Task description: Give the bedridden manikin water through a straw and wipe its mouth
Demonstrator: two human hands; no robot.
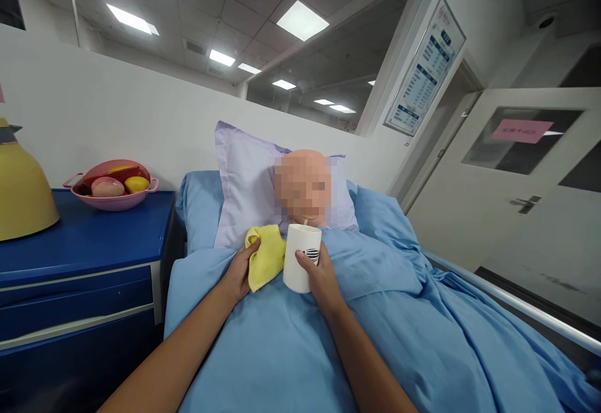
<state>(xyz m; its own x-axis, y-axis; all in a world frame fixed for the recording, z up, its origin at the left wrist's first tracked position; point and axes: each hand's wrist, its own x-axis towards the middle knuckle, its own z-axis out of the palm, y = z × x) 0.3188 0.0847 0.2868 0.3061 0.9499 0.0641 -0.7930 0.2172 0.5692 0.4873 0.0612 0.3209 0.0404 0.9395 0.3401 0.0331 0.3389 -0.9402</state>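
right hand (320,277) grips mug (299,265), left hand (239,273) yellow cloth (267,256); bowl (114,204) holds fruit (107,186)

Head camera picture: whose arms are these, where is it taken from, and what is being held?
There is no machine here. The camera sits on a person's head and looks forward and down, so the two bare arms are that person's own. The left hand grips a yellow cloth. The right hand holds a white cup close to a figure lying in bed under a blue blanket, head on a lilac pillow. To the left stands a blue cabinet bearing a pink bowl of fruit and a yellow jug.
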